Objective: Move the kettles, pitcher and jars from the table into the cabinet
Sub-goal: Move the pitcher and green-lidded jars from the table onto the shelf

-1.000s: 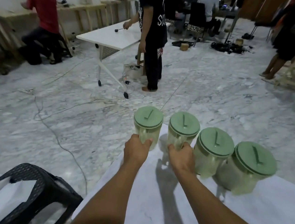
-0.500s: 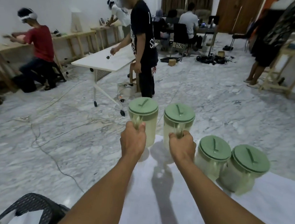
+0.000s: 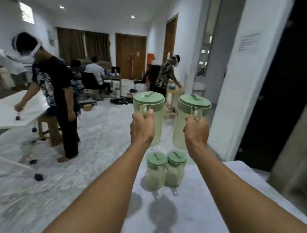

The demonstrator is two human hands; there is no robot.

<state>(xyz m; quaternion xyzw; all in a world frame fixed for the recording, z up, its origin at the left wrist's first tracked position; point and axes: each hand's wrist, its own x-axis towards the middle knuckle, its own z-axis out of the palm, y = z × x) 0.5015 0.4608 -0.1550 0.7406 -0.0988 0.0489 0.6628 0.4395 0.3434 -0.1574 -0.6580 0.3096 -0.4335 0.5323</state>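
Green-lidded pitchers point(image 3: 147, 116) point(image 3: 192, 119) hang lifted, left hand point(image 3: 142, 128) and right hand point(image 3: 196, 132) each grip clamped on a handle.

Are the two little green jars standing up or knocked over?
Standing up. Both small jars sit upright on the table, green lids on top.

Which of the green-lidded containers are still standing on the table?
The two smaller jars, side by side on the table. The two taller ones are lifted, one in each hand.
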